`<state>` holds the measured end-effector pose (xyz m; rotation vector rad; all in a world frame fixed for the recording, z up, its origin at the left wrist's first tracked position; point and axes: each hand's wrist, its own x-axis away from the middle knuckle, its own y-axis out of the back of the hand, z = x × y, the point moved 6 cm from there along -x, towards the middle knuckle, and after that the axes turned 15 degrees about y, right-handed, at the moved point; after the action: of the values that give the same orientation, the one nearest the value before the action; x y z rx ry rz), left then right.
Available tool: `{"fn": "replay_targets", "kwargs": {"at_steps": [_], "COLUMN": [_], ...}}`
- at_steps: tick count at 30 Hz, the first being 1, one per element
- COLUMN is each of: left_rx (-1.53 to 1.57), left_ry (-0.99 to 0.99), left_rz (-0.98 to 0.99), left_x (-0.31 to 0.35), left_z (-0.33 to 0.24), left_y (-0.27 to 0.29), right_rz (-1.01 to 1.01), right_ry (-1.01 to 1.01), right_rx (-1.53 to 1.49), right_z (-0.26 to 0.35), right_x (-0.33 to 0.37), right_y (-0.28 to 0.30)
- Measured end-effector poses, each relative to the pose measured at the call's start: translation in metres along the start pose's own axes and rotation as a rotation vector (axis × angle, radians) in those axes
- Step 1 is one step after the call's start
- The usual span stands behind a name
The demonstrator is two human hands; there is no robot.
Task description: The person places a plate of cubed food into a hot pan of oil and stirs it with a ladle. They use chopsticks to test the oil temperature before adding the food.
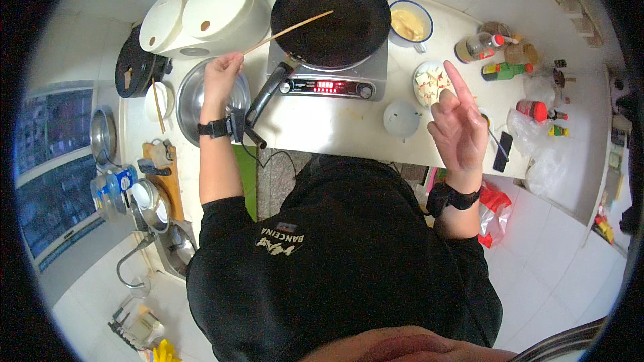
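My left hand [223, 72] pinches the end of a long wooden chopstick [288, 31]; I cannot tell whether a second one lies against it. The chopstick's far tip reaches over the black frying pan [322, 33], which stands on a silver induction cooker [339, 86] with a red lit display. The pan's black handle [270, 92] points toward me, right of my left wrist. Raised above the counter, my right hand [459, 127] holds nothing; its index finger is stretched out and the others are partly curled. Beyond it stands a bowl of pale chopped pieces [431, 82].
A steel basin [194, 110] sits under my left forearm, behind it a white twin-lidded appliance [221, 10]. Right of the pan are an enamel mug with yellow contents [408, 25] and a small whitish bowl [402, 119]. Bottles [508, 70] and a phone [502, 151] line the right side.
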<state>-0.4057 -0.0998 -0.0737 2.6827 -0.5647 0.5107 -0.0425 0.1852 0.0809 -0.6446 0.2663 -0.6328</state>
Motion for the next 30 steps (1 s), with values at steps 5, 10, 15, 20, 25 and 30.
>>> {"fn": "replay_targets", "kwargs": {"at_steps": [5,10,15,20,25,30], "left_rx": [0.037,0.094,0.112,0.104,0.145,0.030], "left_ry": [-0.070,-0.152,-0.240,-0.270,-0.241,-0.112], "left_rz": [0.004,-0.065,-0.059,-0.097,-0.079,-0.047], "left_x": [0.030,0.067,0.112,0.131,0.110,0.047], "left_z": [-0.035,-0.081,-0.119,-0.131,-0.112,-0.059], "left_y": [0.013,0.028,0.038,0.041,0.033,0.012], "right_rz": [0.061,0.205,0.315,0.242,0.111,0.124], "right_ry": [-0.139,-0.268,-0.264,-0.273,-0.249,-0.242], "right_rx": [-0.038,-0.006,-0.029,-0.009,0.059,0.014], "right_z": [-0.031,-0.068,-0.079,-0.069,-0.058,-0.059], "right_x": [-0.025,-0.051,-0.047,-0.038,-0.036,-0.035], "right_y": [0.010,0.010,0.000,-0.002,0.005,0.023]}}
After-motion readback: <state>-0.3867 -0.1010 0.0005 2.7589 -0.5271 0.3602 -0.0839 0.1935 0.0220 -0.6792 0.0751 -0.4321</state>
